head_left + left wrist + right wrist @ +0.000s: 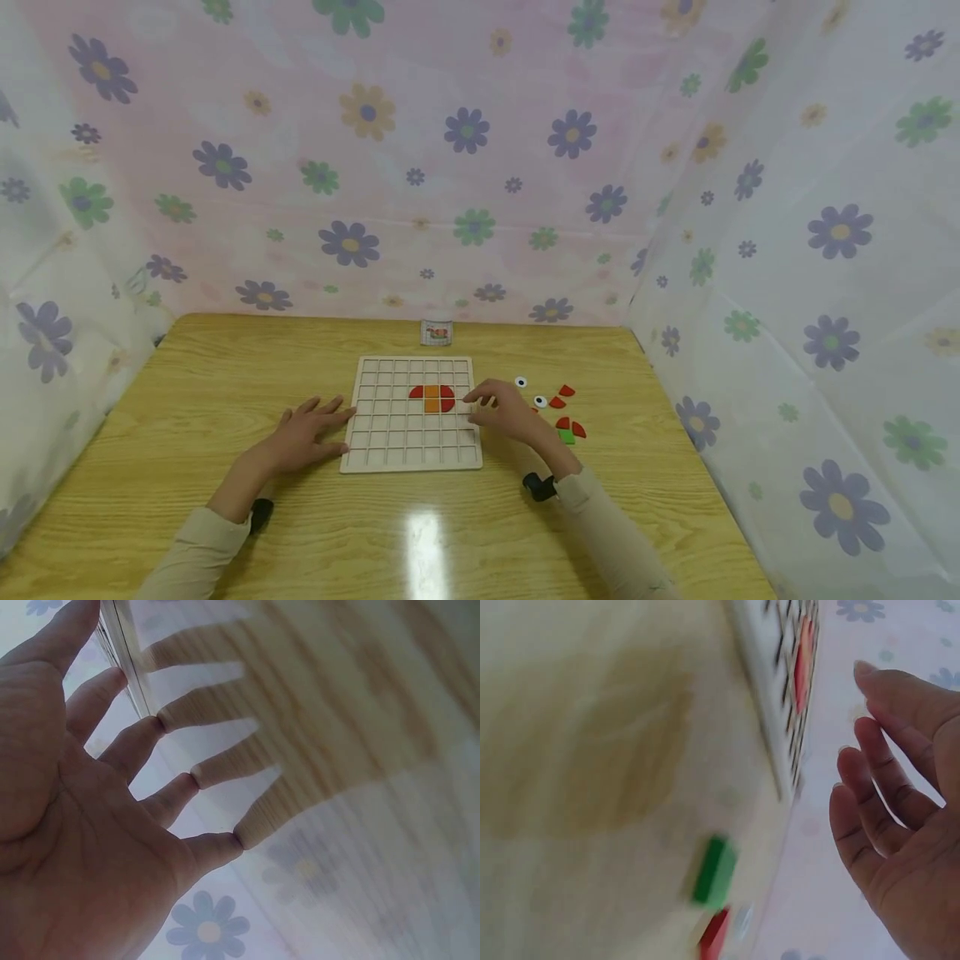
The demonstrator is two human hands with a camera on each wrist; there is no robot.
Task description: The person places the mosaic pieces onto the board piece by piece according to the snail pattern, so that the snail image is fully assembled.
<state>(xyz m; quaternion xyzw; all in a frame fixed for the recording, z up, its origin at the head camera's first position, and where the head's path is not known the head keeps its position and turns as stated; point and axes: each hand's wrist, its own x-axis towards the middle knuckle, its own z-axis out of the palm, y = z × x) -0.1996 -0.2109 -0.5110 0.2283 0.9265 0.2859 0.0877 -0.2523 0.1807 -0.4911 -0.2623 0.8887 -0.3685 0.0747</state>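
A light wooden grid board (375,458) lies on the table, with red quarter-round pieces (447,392) and orange squares (432,406) set together in its cells. At the board's left edge my left hand (303,437) rests with spread fingers; its fingertips (202,778) touch the tabletop in the left wrist view. My right hand (510,412) hovers by the board's right edge, fingers loosely bent. In the right wrist view no piece shows between the right fingers (885,761), and the thumb stands apart from the board.
Right of the board lie several loose red pieces (567,390), a green square (566,437) and two white eye discs (540,402). A small picture card (437,332) sits behind the board. Flowered curtains (465,208) enclose the wooden table (360,533) at the back and sides.
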